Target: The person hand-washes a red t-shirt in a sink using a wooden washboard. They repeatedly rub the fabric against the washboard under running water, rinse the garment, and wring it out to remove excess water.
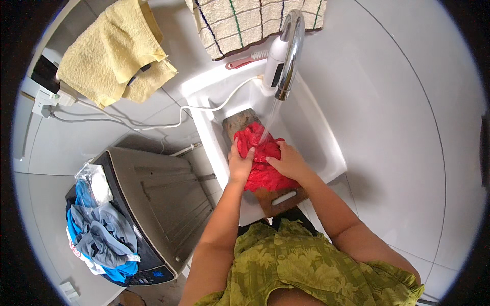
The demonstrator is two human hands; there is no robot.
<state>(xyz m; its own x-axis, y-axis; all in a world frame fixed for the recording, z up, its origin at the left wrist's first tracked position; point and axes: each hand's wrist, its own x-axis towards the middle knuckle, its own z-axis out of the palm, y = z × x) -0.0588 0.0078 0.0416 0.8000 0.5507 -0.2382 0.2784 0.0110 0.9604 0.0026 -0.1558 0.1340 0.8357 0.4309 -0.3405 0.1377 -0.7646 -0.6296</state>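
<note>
A wet red cloth (264, 172) lies bunched on a wooden washboard (239, 121) that leans in a white sink (317, 126). Water runs from the chrome faucet (294, 49) onto the cloth's upper part. My left hand (241, 162) grips its left side, fingers around the edge and thumb on top. On the right side, my right hand (289, 162) holds the cloth between thumb and fingers. The board's lower end, with a slot handle, rests over the sink's near rim. Most of the board is hidden under the cloth.
A pink-handled brush (247, 61) lies on the sink's back ledge. Behind hang a checked towel (256, 23) and a yellow towel (111, 53). A white cable (180, 111) runs from the faucet to wall plugs. At left, a washing machine (160, 199) bears grey and blue clothes (101, 237).
</note>
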